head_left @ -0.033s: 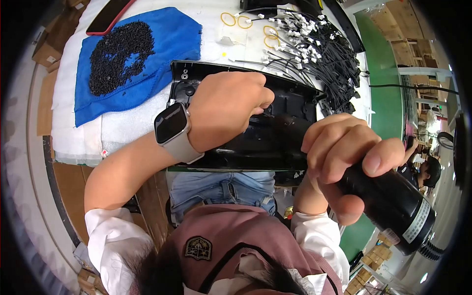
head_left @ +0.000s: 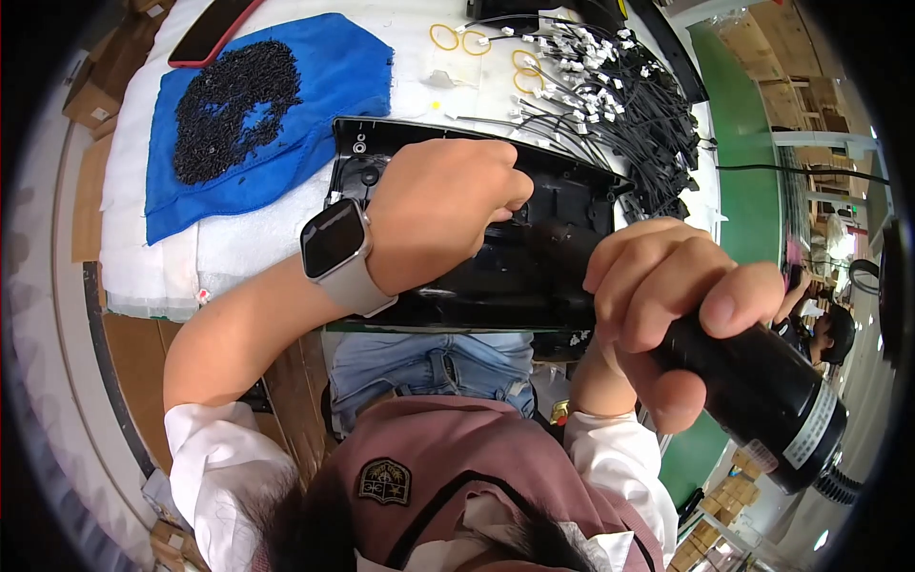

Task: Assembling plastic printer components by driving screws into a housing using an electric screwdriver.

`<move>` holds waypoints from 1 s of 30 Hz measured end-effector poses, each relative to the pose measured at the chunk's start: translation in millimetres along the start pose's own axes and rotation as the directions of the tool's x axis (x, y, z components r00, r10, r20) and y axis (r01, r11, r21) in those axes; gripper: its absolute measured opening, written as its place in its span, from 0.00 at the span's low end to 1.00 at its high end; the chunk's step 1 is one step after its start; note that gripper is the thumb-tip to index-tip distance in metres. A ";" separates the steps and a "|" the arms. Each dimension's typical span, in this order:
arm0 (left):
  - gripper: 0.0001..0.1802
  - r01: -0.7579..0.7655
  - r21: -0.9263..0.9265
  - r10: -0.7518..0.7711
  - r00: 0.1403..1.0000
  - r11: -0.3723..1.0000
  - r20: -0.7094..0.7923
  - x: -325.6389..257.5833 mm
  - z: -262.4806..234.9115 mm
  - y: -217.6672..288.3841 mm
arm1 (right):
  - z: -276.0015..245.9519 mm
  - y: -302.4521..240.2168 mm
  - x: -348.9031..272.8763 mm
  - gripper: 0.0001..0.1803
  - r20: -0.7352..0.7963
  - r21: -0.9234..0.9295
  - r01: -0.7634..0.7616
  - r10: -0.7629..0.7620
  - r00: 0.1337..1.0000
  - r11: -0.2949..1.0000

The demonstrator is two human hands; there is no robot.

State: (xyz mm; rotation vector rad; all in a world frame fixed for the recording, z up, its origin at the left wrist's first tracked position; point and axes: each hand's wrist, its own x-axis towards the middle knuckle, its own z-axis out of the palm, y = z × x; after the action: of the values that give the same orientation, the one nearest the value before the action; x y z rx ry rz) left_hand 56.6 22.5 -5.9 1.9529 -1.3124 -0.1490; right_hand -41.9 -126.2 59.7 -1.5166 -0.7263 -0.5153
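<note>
A black plastic housing (head_left: 456,310), shaped like a shallow tray, lies at the table's near edge in front of me. My left hand (head_left: 440,205) rests over it with curled fingers; whatever its fingertips pinch is hidden. A cylindrical black electric screwdriver (head_left: 748,386) is gripped in my right hand (head_left: 667,286). It tilts, with its dark front end reaching over the housing toward my left fingertips and its cord end at the lower right. The driver's tip is too dark to make out. Small black screws (head_left: 214,124) are heaped on a blue cloth (head_left: 348,71) at the far left.
Black cables with white connectors (head_left: 634,124) pile up behind the housing at the right. Yellow rubber bands (head_left: 475,43) lie at the back, and a red-edged phone (head_left: 212,33) at the far left. A green surface (head_left: 732,86) borders the table; another person (head_left: 834,334) is beyond.
</note>
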 end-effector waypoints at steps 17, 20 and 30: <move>0.02 -0.070 0.108 0.082 0.990 0.992 -0.114 -4.7 -1.8 3.0 | 29.3 -0.2 2.0 0.19 -0.138 0.073 -0.132 0.141 0.980 0.989; 0.02 -0.250 0.247 0.294 0.943 0.936 -0.158 -4.1 -15.7 5.0 | 30.6 -9.8 0.6 0.23 -0.236 0.128 -0.125 0.153 0.960 0.984; 0.08 0.590 0.591 -0.338 0.805 0.551 -0.488 -70.5 -117.0 -62.2 | 0.9 -28.1 -2.5 0.27 -0.161 0.086 0.138 -0.123 0.979 0.987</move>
State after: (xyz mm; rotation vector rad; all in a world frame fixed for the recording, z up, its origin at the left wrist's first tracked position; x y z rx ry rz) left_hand 126.6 153.7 14.6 2.8378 -0.5965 0.5076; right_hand -63.7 -126.1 77.6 -1.3280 -0.7216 -0.6797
